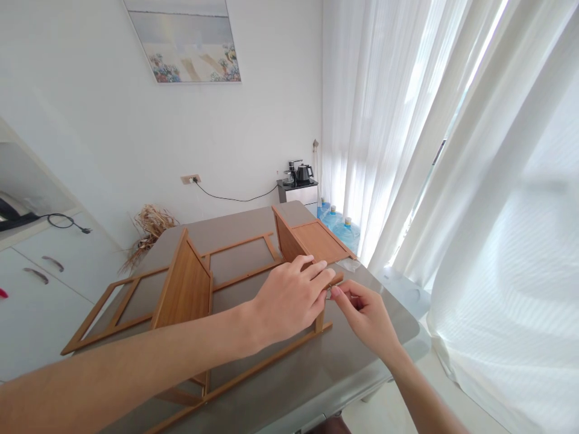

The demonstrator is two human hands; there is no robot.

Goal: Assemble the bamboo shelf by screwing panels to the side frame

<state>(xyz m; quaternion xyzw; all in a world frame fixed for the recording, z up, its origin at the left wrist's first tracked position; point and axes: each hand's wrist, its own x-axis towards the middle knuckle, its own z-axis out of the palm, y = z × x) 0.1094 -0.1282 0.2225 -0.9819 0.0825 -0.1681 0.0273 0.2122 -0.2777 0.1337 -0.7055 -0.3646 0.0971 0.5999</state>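
Head view: laying left hand [289, 298] over right end of wooden frame [187, 286] on gray table [366, 343], with fingers bent, cannot tell whether gripping; pinching small shiny piece [329, 294] between thumb and finger of right hand [367, 314], beside frame's right end.

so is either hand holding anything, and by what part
The right hand appears to pinch a small shiny piece beside the wooden frame; which part can't be told. The left hand lies over the frame, grip unclear.

Framed painting [194, 45] on wall [262, 132], black kettle [303, 174] on cabinet [302, 196], blue bottles [346, 232] — beside white curtains [375, 120]
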